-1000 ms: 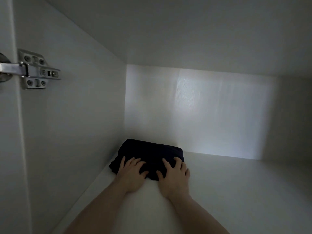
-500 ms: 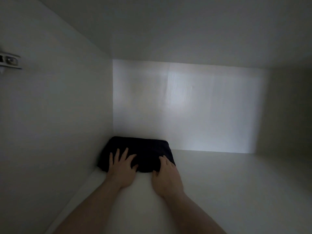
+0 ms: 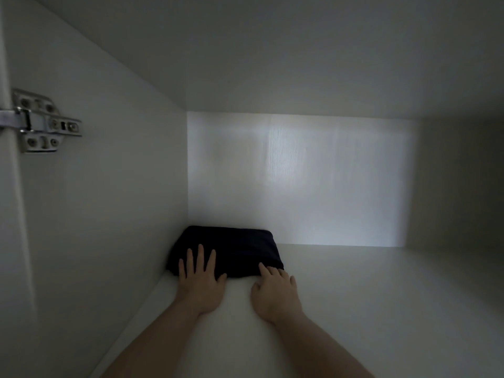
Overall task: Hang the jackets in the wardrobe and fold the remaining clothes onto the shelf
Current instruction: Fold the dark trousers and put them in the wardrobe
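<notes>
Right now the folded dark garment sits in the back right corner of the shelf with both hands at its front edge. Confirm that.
Not quite: the head view shows the folded dark garment in the back left corner of the shelf, against the left wall. Left hand and right hand are at its front edge.

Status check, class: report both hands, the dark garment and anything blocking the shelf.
Left hand flat, fingers on folded dark garment. Right hand open at its front edge. Garment in shelf's back-left corner. No obstruction visible.

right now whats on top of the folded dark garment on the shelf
The left hand lies flat, fingers spread over the folded dark garment. The right hand touches only its near right corner. The shelf beneath the garment is covered.
</notes>
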Demonstrator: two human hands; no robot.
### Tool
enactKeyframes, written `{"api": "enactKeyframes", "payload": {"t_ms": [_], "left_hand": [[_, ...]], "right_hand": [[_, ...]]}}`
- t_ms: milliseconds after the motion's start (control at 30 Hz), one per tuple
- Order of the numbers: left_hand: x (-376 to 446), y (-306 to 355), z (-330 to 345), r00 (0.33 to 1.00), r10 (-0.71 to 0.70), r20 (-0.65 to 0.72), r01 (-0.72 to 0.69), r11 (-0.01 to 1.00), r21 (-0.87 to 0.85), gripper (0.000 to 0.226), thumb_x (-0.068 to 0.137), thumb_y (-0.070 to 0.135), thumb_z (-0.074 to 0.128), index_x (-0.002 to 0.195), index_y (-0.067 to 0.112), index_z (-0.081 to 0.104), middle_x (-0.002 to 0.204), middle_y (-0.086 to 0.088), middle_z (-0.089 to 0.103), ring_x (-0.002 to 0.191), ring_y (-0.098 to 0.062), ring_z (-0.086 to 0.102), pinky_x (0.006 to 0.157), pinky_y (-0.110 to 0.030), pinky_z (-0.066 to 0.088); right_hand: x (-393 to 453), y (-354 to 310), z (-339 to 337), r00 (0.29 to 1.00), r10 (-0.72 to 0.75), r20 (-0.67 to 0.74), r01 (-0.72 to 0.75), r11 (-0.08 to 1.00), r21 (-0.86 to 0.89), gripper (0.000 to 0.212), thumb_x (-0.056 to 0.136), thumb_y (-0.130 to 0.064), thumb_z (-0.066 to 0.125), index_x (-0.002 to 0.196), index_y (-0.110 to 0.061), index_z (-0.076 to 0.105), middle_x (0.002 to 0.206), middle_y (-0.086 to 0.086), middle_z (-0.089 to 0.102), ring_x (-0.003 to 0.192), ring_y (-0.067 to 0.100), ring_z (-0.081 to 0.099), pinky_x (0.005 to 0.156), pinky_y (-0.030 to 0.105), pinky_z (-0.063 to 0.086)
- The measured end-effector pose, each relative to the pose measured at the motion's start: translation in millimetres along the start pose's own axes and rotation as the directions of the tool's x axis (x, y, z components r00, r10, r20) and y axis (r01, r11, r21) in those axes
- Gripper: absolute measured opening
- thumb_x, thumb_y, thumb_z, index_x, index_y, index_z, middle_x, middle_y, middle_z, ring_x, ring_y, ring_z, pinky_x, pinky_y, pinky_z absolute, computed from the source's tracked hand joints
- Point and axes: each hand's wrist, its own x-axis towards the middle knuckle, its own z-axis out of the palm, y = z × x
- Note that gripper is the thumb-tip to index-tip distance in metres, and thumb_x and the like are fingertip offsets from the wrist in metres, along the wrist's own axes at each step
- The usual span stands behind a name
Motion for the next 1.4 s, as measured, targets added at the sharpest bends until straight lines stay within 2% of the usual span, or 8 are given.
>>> {"api": "enactKeyframes", "payload": {"t_ms": [233, 500, 633, 733, 833, 933, 1200, 1400], "left_hand": [[-24.2, -5.9, -11.0, 0.998, 0.033, 0.053, -0.031, 0.998, -0.047, 0.075, 0.104, 0.056, 0.028, 0.163, 0.024, -0.008, 0.168, -0.01, -0.022, 0.154, -0.036, -0.02, 0.124, -0.053, -0.01], [-83.3, 2.8, -39.9, 0.977, 0.012, 0.212, 0.002, 0.998, -0.067, 0.072, 0.103, 0.057, 0.029, 0.163, 0.028, 0.002, 0.17, -0.005, -0.015, 0.155, -0.032, -0.018, 0.125, -0.052, -0.006], [-143.5, 13.5, -63.5, 0.947, 0.038, 0.32, -0.027, 0.999, -0.039, 0.065, 0.104, 0.058, 0.021, 0.163, 0.032, 0.009, 0.171, -0.003, -0.007, 0.157, -0.03, -0.004, 0.126, -0.049, 0.0], [-194.7, 26.8, -80.7, 0.934, 0.101, 0.344, -0.09, 0.995, -0.048, 0.064, 0.105, 0.058, 0.019, 0.163, 0.032, 0.011, 0.171, 0.0, 0.002, 0.157, -0.027, 0.006, 0.126, -0.046, 0.006], [-252.4, 49.2, -84.2, 0.916, 0.213, 0.339, -0.202, 0.977, -0.067, 0.062, 0.106, 0.059, 0.018, 0.162, 0.036, 0.008, 0.171, 0.004, 0.0, 0.157, -0.029, 0.003, 0.127, -0.047, 0.003], [-314.7, 91.6, -89.1, 0.904, 0.358, 0.236, -0.287, 0.914, -0.285, 0.059, 0.105, 0.06, 0.025, 0.16, 0.043, 0.015, 0.166, 0.017, 0.005, 0.157, -0.021, 0.002, 0.126, -0.041, -0.004], [-471.2, 241.5, -116.1, 0.64, 0.768, -0.026, -0.586, 0.467, -0.662, 0.055, 0.101, 0.03, 0.061, 0.147, 0.049, 0.038, 0.16, 0.028, 0.022, 0.149, 0.004, 0.016, 0.124, -0.03, 0.015], [-563.5, 338.9, -110.2, 0.359, 0.928, -0.099, -0.668, 0.182, -0.722, 0.054, 0.096, 0.024, 0.068, 0.144, 0.037, 0.049, 0.158, 0.023, 0.033, 0.148, -0.002, 0.027, 0.123, -0.044, 0.026]], "right_hand": [[-67.5, -10.9, -15.5, 0.972, -0.086, 0.218, 0.095, 0.995, -0.028, 0.065, 0.103, -0.054, 0.022, 0.161, -0.027, 0.019, 0.171, 0.002, 0.01, 0.157, 0.029, 0.004, 0.125, 0.053, -0.001], [-165.0, 8.4, -41.2, 0.964, -0.129, 0.234, 0.134, 0.991, -0.006, 0.07, 0.1, -0.061, 0.023, 0.162, -0.029, 0.018, 0.171, -0.001, 0.009, 0.157, 0.026, 0.005, 0.125, 0.049, 0.0], [-220.3, 29.2, -52.2, 0.976, -0.163, 0.143, 0.166, 0.986, -0.008, 0.068, 0.101, -0.06, 0.02, 0.16, -0.027, 0.023, 0.17, 0.003, 0.014, 0.156, 0.028, 0.011, 0.125, 0.05, 0.004], [-272.7, 50.3, -63.1, 0.978, -0.188, 0.089, 0.182, 0.981, 0.073, 0.07, 0.097, -0.06, 0.035, 0.159, -0.031, 0.024, 0.17, -0.002, 0.012, 0.157, 0.021, 0.009, 0.125, 0.043, 0.0], [-335.0, 77.2, -79.7, 0.994, -0.092, -0.059, 0.106, 0.937, 0.334, 0.069, 0.087, -0.062, 0.046, 0.153, -0.048, 0.032, 0.163, -0.027, 0.01, 0.153, 0.009, 0.017, 0.124, 0.029, 0.013], [-397.4, 106.3, -108.7, 0.984, -0.019, -0.18, 0.091, 0.91, 0.405, 0.068, 0.083, -0.058, 0.052, 0.143, -0.065, 0.02, 0.155, -0.04, -0.002, 0.15, -0.005, 0.01, 0.116, 0.012, 0.015], [-588.2, 188.7, -183.7, 0.927, 0.327, -0.183, -0.226, 0.878, 0.421, 0.066, 0.097, -0.038, 0.061, 0.155, -0.043, 0.03, 0.162, -0.029, 0.011, 0.149, -0.007, 0.011, 0.12, 0.017, 0.014], [-738.4, 223.5, -213.9, 0.71, 0.648, -0.278, -0.527, 0.75, 0.4, 0.067, 0.099, -0.043, 0.059, 0.157, -0.046, 0.025, 0.166, -0.027, 0.007, 0.151, -0.006, 0.008, 0.115, 0.013, 0.011]]}}
